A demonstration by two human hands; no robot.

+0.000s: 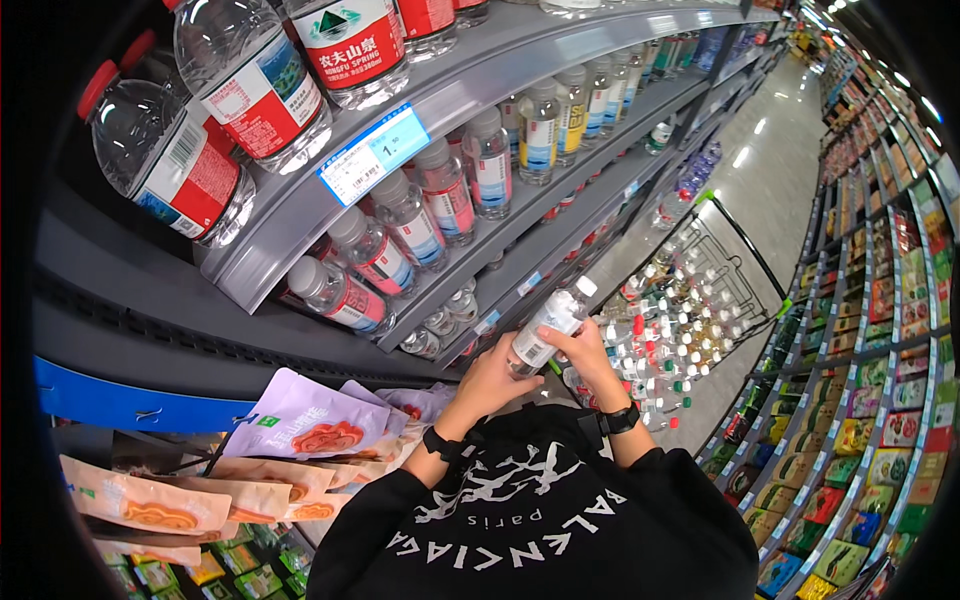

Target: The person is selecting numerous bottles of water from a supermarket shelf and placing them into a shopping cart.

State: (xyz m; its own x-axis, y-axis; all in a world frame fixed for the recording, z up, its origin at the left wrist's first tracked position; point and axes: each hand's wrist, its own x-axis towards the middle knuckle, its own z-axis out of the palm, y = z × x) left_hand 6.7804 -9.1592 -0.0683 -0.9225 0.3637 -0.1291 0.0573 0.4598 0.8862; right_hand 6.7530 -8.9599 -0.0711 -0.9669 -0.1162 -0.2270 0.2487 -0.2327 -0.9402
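Note:
A clear plastic bottle with a white cap and a pale label (pixel 550 328) is held tilted in front of my chest. My left hand (pixel 491 379) grips its lower end, while my right hand (pixel 581 349) is closed around its side, thumb across the label. Just left of the bottle run the store shelves, where small soda water bottles (pixel 427 225) with grey caps stand in a row. Past my right hand is a wire shopping cart with a green and black handle (pixel 750 244), filled with many drink bottles (pixel 675 322) with white, red and green caps.
Large red-capped water bottles (pixel 255 90) stand on the upper shelf above a blue price tag (pixel 375 154). Purple and orange snack pouches (pixel 315 420) hang at lower left. An aisle floor (pixel 772 135) runs between these shelves and long racks of packaged goods (pixel 862 375) on the right.

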